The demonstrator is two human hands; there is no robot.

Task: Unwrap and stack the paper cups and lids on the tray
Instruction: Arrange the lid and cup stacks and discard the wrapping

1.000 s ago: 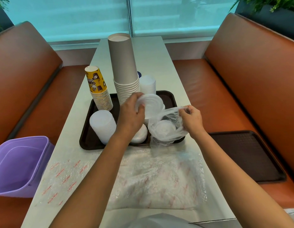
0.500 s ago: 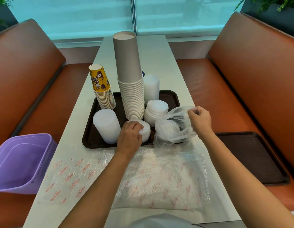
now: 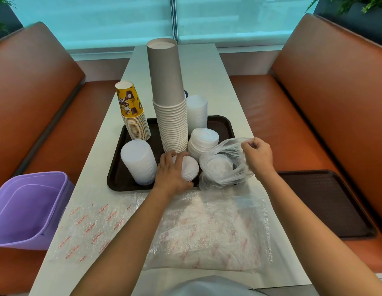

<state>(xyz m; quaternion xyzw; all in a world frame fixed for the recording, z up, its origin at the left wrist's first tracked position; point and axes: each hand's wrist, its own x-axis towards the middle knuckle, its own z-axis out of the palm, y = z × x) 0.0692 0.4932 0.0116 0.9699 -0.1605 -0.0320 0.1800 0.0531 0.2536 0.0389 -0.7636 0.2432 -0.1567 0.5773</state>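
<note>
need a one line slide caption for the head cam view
Left hand grips a short lid stack on the brown tray; right hand pinches a clear plastic bag of lids.

On the tray (image 3: 225, 122) in the middle of the table (image 3: 207, 67), the tall cup stack (image 3: 170, 107) stands between a shorter cup stack (image 3: 134, 116) on its left and lid stacks (image 3: 197, 113) on its right, with a bin (image 3: 27, 208) left of the table and a second tray (image 3: 326, 201) on the right-hand bench (image 3: 271, 116).

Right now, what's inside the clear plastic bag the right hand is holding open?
Through the plastic bag, pinched at its rim by the right hand, a short stack of white lids shows. The wrinkled film hides how many there are, and whatever lies under them.
</note>
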